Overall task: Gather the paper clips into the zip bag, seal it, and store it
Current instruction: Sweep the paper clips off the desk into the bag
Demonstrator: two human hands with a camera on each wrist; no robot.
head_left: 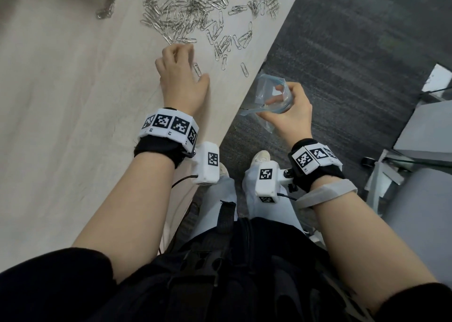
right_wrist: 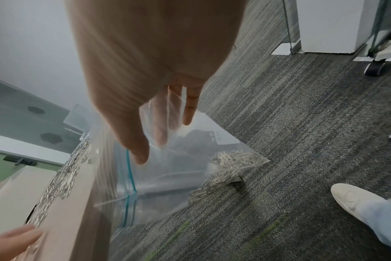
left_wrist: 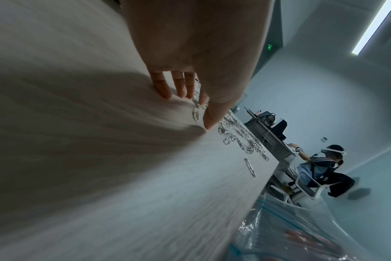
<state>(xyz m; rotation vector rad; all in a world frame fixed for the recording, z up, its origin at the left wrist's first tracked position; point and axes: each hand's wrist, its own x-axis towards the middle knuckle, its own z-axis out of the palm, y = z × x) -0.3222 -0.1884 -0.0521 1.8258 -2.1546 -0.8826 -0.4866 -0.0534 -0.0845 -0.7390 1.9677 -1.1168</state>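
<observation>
Resting on the pale wooden table (head_left: 61,101), the left hand (head_left: 182,77) lies with fingers relaxed and extended, gripping nothing, their tips touching the surface beside a single paper clip (head_left: 197,69) at the near edge of the scattered paper clips (head_left: 195,11). Just off the table's edge, above the grey carpet (head_left: 342,65), the right hand (head_left: 292,111) grasps the clear zip bag (right_wrist: 167,176) at its open mouth, fingers inside and thumb outside. A heap of clips (right_wrist: 228,166) already lies in the bag's lower corner.
</observation>
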